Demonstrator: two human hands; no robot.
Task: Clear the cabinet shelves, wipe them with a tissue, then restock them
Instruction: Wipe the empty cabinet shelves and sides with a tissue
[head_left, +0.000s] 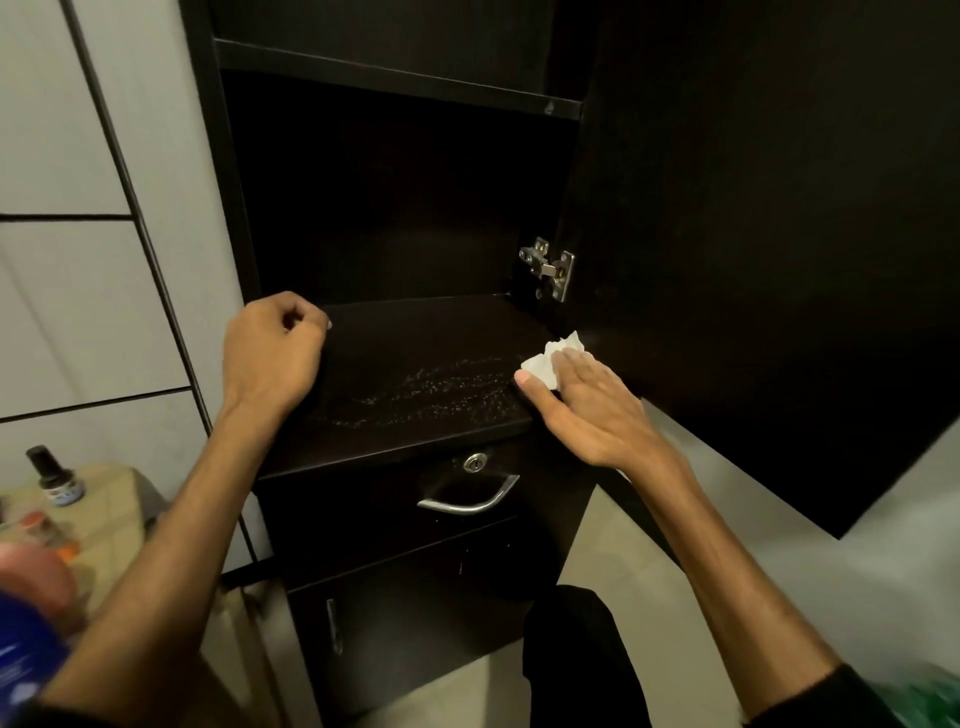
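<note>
- Both hands are at the lower shelf (415, 332) of a dark cabinet (223, 171). The right hand (587, 405), fingers straight and flat, presses a crumpled white tissue (545, 364) onto the shelf's near right corner, thumb at the shelf's front edge.
- The left hand (272, 353) rests on the shelf's left side with fingers curled in; nothing shows in its grip.
- The tissue is soft and wrinkled, irregular in shape; its long axis runs from near left to far right, with a ragged tip sticking out beyond the fingertips.
- The shelf is flat, matte dark wood grain, with a pale streak of dust or residue (441, 389) between the hands.
- Open shelf surface lies between and behind the hands.
- The cabinet door (753, 208) stands open to the right on a metal hinge (550, 267).
- Below the shelf sits a drawer with a round lock (475, 462) and a curved metal handle (467, 501).
- At far left, bottles (52, 475) stand blurred on a beige surface.
</note>
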